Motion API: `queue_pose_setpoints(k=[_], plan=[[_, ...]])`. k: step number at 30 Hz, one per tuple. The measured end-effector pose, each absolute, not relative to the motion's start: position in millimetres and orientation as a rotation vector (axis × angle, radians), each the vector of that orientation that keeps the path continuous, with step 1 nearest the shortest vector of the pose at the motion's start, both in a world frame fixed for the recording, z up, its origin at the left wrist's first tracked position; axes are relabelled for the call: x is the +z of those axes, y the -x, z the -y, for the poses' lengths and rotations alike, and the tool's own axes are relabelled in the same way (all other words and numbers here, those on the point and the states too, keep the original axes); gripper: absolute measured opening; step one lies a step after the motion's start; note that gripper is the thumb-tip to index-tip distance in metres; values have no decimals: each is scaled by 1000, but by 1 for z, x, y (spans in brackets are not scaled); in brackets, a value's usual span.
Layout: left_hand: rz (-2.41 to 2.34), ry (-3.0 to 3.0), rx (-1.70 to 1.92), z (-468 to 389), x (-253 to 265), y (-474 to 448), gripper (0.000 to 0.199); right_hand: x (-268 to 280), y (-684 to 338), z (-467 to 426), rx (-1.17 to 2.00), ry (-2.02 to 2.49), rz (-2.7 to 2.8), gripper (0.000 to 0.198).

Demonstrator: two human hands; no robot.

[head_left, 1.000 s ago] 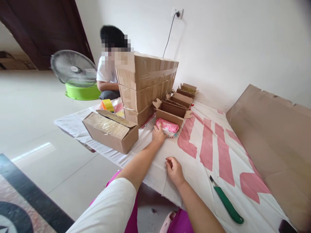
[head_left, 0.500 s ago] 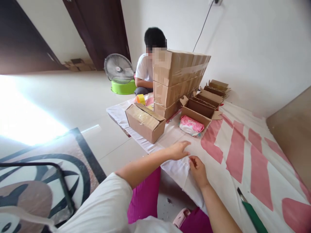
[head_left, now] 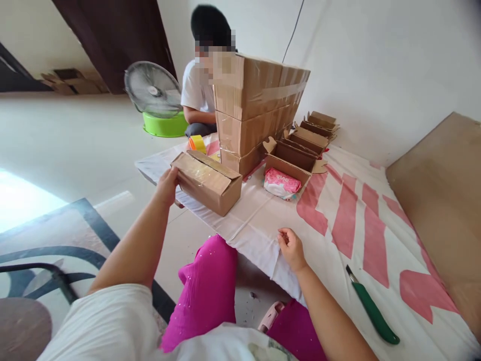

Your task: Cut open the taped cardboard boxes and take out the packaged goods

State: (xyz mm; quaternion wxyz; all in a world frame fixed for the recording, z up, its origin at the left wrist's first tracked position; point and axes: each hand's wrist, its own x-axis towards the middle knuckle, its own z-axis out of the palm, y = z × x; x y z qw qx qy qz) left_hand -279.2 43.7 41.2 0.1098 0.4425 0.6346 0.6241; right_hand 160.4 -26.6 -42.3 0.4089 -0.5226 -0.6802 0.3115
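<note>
- Fingers of my left hand point(head_left: 167, 186) grasp one end of a taped box point(head_left: 205, 183), which lies along the worktop's point(head_left: 259, 215) front edge, near its left corner.
- My right hand point(head_left: 292, 248) is loosely curled by the front edge, well apart from the box; I cannot tell whether anything is inside it.
- Step in hand, as I judge it: taking hold of this box. Moving it would seem to call for a firm hold, perhaps both hands, since a top flap stands slightly raised.
- Farther back, a pink packet point(head_left: 281, 184) leans against an open box point(head_left: 287, 163).
- Hidden: some left fingertips, the taped box's contents, and part of a co-worker point(head_left: 197, 93) behind stacked boxes point(head_left: 259, 100). The packet's lettering is hard to read.
</note>
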Motion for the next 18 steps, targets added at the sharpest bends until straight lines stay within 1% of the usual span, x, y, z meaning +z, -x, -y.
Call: queue_pose_setpoints(k=[3, 6, 9, 13, 16, 18], plan=[[-1706, -1207, 1722, -36, 26, 246, 54, -41, -161, 26, 810, 1329, 1641, 41], [-1544, -1164, 1658, -25, 16, 192, 56, -35, -163, 28, 934, 1338, 1469, 55], [-1345, -1162, 1524, -10, 14, 131, 54, -29, -175, 39, 1030, 1341, 1285, 61], [-1164, -1283, 1396, 20, 17, 62, 49, -24, -211, 75, 828, 1476, 1160, 56], [-1108, -1418, 1287, 43, 19, 30, 55, -24, -245, 113, 715, 1541, 1130, 45], [-1069, -1550, 1215, 57, 20, 16, 59, -24, -263, 139, 665, 1557, 1117, 41]])
